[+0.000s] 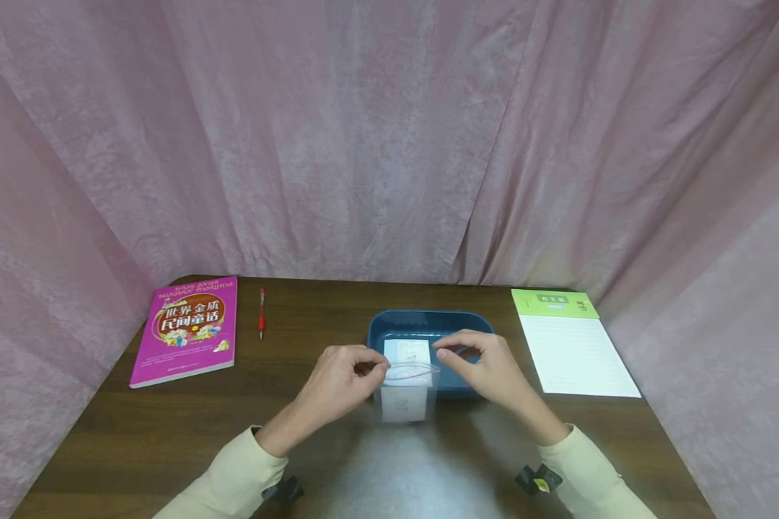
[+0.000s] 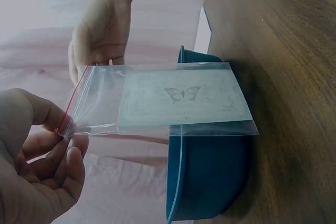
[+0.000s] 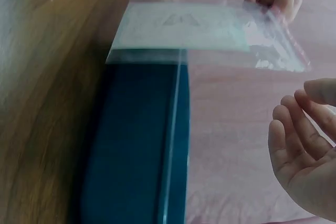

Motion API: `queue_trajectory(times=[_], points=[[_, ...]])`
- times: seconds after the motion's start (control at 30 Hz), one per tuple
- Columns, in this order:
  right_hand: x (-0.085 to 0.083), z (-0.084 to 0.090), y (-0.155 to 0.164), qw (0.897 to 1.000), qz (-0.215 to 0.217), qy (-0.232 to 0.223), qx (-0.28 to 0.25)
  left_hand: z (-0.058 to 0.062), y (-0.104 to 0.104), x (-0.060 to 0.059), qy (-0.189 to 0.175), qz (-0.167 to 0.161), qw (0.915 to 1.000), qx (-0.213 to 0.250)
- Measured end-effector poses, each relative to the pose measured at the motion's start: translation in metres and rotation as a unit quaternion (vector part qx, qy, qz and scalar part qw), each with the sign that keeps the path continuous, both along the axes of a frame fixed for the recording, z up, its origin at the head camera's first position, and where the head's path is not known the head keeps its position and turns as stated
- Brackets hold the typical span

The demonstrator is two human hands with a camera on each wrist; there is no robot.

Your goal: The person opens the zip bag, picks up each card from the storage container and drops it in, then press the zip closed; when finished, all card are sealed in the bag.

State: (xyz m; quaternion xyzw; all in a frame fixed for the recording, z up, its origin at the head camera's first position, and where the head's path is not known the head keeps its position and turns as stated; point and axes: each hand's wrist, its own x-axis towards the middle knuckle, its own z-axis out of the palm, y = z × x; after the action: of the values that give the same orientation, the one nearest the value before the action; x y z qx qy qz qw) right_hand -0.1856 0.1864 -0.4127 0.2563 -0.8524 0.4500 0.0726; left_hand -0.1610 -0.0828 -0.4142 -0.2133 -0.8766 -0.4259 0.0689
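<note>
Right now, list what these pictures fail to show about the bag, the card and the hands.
- Card print: head view too small; wrist views faint through the bag, only a butterfly reads.
- Right hand: in the right wrist view the bag corner nearest it looks free; head view too small to confirm a pinch.
- Left hand: cut off by the left wrist frame edge.
- Tray floor: hidden by hands and bag.

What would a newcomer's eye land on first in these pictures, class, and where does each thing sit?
First, the clear zip bag with a butterfly card inside, held up at the table's middle between the left hand and right hand. Just behind it sits a blue tray. A bright magenta book lies at the far left.
</note>
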Motion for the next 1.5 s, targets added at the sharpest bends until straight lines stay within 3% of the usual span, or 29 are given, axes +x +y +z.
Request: queue_trajectory(times=[0.37, 0.73, 1.03, 1.5], points=[[-0.039, -0.022, 0.008, 0.999, -0.027, -0.027, 0.033, 0.000, 0.000, 0.001, -0.016, -0.017, 0.9997, -0.005], [-0.077, -0.060, 0.011, 0.995, -0.024, -0.072, 0.070, -0.001, -0.001, 0.003, -0.020, -0.026, 0.9994, -0.010], [-0.087, -0.079, 0.002, 0.986, -0.036, -0.124, 0.101, -0.001, -0.002, 0.003, -0.010, -0.028, 0.9995, -0.012], [-0.097, -0.086, -0.013, 0.974, -0.040, -0.140, 0.175, 0.001, -0.003, 0.003, 0.003, -0.034, 0.9994, -0.012]])
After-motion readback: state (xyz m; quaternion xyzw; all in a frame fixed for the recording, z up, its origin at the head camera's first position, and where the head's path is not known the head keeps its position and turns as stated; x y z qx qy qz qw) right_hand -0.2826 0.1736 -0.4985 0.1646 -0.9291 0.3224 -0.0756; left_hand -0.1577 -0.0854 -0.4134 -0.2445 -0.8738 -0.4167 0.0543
